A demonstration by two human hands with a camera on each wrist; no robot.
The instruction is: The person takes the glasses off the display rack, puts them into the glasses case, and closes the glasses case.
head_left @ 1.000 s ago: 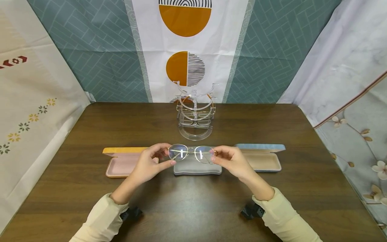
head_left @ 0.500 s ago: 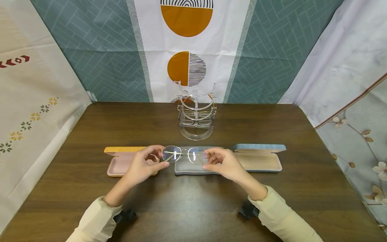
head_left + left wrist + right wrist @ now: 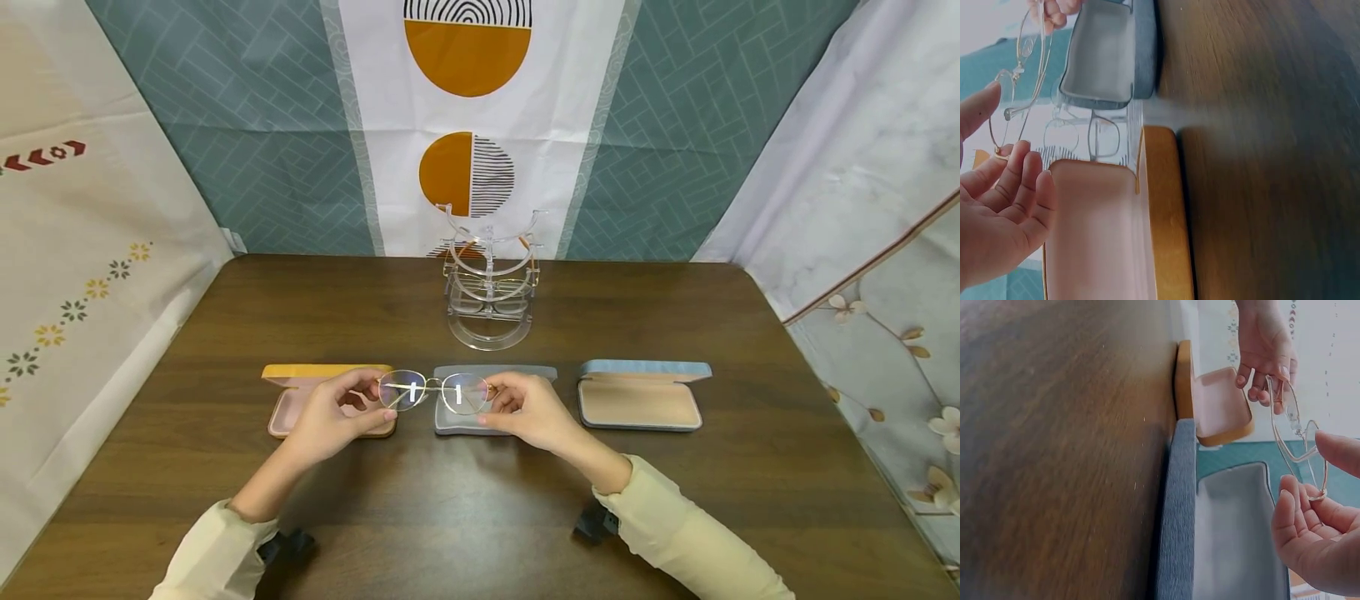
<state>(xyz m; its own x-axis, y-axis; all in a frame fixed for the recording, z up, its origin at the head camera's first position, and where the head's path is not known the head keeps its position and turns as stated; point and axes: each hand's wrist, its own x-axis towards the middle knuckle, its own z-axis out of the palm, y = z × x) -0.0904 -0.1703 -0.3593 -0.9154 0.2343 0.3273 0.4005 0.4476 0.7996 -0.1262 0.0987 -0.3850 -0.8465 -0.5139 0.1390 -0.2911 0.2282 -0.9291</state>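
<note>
A pair of thin gold-rimmed eyeglasses (image 3: 402, 390) is held up over the table, lenses toward me, arms folded behind them. My left hand (image 3: 330, 423) pinches one end between thumb and fingers, in front of the open yellow glasses case (image 3: 300, 372) with its pink lining. At the other end, my right hand (image 3: 531, 415) pinches the frame near the hinge. Below the right lens lies an open grey glasses case (image 3: 457, 423), partly covered by that hand. Both wrist views show the eyeglasses (image 3: 1040, 87) stretched between the two hands, above the cases.
An open blue glasses case (image 3: 641, 403) with a beige lining lies at the right. Behind the row stands a clear tiered display rack (image 3: 491, 340) with glasses on its lower tiers. Patterned cloths (image 3: 285, 167) hang along the back and sides of the wooden table (image 3: 465, 517).
Both hands have moved left with the eyeglasses, from over the grey case toward the yellow one. The right hand no longer overlaps the blue case. The grip is unchanged.
</note>
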